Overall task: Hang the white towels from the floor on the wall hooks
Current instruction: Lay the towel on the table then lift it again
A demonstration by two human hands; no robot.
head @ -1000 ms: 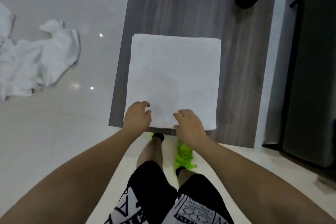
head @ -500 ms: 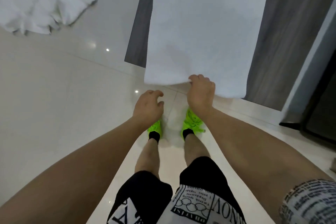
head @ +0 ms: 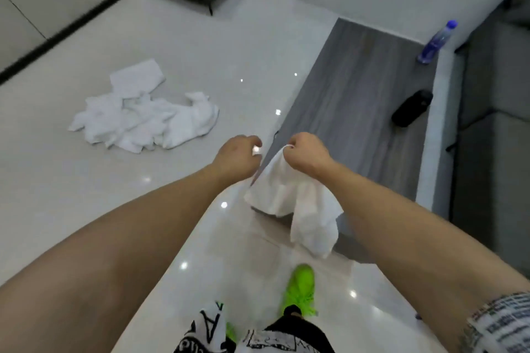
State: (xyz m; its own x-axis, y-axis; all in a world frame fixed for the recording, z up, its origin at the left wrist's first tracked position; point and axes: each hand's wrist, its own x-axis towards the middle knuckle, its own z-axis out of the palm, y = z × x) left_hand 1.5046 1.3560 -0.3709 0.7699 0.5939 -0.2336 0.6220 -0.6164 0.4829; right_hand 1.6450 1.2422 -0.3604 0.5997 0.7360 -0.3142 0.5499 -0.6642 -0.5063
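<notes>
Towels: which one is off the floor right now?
The towel hanging from the right hand, beside the grey table. The other towels lie crumpled on the floor.

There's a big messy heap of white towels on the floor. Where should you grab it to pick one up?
Probably the flat rectangular flap sticking out at the far end of the towel pile. It lies apart from the crumpled middle, so a pinch on its free corner, coming from above, should lift one towel rather than the tangle. The right hand already grips a towel, so the left hand would reach.
</notes>
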